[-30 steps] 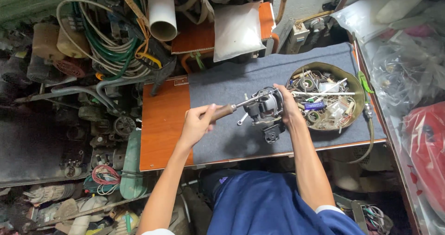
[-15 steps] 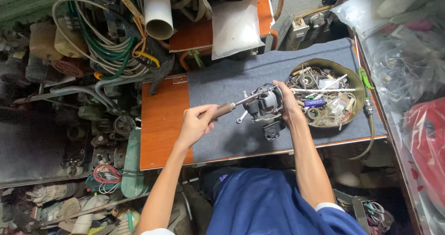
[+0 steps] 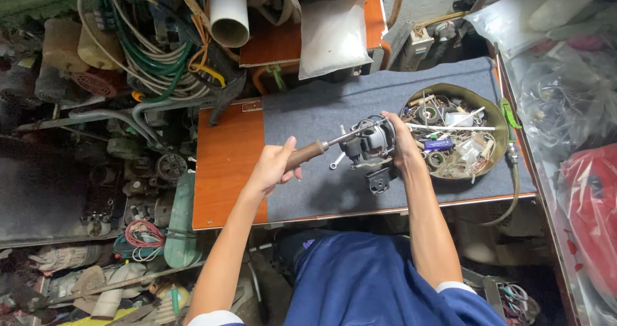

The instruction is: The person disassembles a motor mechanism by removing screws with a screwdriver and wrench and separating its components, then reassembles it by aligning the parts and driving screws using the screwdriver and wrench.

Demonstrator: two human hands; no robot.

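Grey metal motor (image 3: 371,141), one only, stands on the grey mat (image 3: 308,120) of the tabletop (image 3: 225,165), steadied by the right hand (image 3: 402,143), whose fingers wrap its far side. The left hand (image 3: 270,166) has its fingers clamped round the brown handle of one screwdriver (image 3: 324,146); the steel shaft runs from those fingers to the motor's top. The motor looks dense, rigid and heavy for its bulk, best gripped around the round housing, clear of any exposed windings. A small wrench (image 3: 335,162) lies flat between the two hands, and a dark bracket (image 3: 379,179) sits just below the right fingers. One round bowl (image 3: 498,117) of loose parts stands beyond the right hand.
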